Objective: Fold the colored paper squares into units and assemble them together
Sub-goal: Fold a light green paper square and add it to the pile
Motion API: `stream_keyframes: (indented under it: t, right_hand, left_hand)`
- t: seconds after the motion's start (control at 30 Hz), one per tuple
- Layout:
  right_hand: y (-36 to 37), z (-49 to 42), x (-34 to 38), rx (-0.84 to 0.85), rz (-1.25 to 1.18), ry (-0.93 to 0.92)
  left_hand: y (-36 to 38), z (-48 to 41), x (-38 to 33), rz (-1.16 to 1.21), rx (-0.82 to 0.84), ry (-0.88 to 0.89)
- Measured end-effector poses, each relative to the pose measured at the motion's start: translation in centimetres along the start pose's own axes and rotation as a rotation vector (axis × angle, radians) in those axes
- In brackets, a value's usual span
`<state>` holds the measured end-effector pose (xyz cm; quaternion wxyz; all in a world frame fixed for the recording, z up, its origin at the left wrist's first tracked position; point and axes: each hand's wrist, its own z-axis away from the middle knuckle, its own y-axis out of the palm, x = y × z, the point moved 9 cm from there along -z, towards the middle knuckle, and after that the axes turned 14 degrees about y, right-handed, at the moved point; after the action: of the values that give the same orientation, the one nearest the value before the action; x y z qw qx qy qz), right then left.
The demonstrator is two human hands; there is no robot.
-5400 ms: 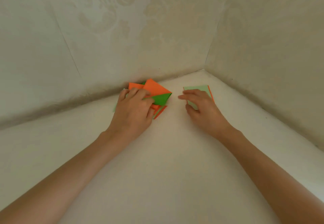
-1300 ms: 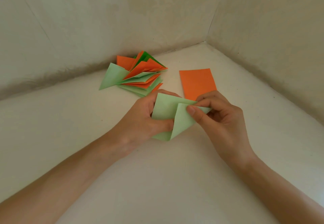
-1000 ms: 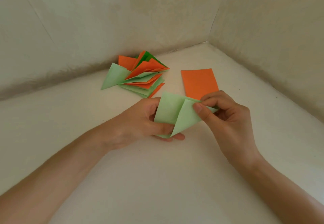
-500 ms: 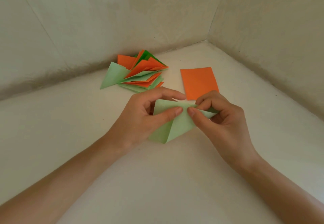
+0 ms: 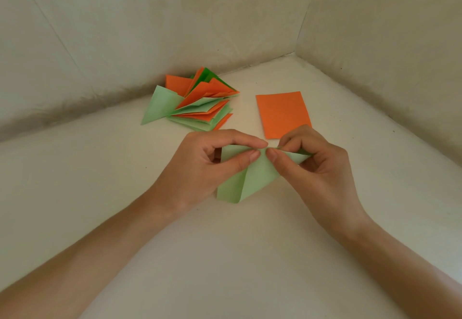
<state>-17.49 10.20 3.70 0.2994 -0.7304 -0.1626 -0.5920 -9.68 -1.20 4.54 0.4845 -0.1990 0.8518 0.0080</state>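
One lt-green sheet, bent double, crease unpressed.

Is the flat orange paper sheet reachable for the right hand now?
Probably yes: the flat orange paper sheet lies just beyond the right hand, nothing between, but that hand pinches light green folded paper.

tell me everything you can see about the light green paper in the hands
The light green paper is a thin, matte sheet, folded over on itself, with a soft, uncreased fold running down to its lowest corner. The left hand pinches its top edge between thumb and forefinger; the right hand pinches the same edge right beside it. Whether its low corner touches the white surface cannot be told.
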Motion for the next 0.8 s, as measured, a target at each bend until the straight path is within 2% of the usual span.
stream_keyframes:
  t: [0.4,0.57,0.63,0.8]
  right_hand:
    - [-0.2,0.1,0.3,-0.011,0.013,0.007]
    - [-0.2,-0.6,-0.9,0.072,-0.276,0.243]
    - [-0.2,-0.7,-1.2,0.113,-0.304,0.324]
    - [-0.3,-0.7,-1.3,0.115,-0.283,0.331]
  left_hand:
    - [0.0,0.3,0.2,-0.02,-0.014,0.011]
    - [-1.3,-0.2,0.3,0.001,-0.119,0.012]
    - [-1.6,-0.3,0.4,-0.007,-0.143,0.012]
    - [-1.8,-0.2,0.2,-0.071,-0.139,0.033]
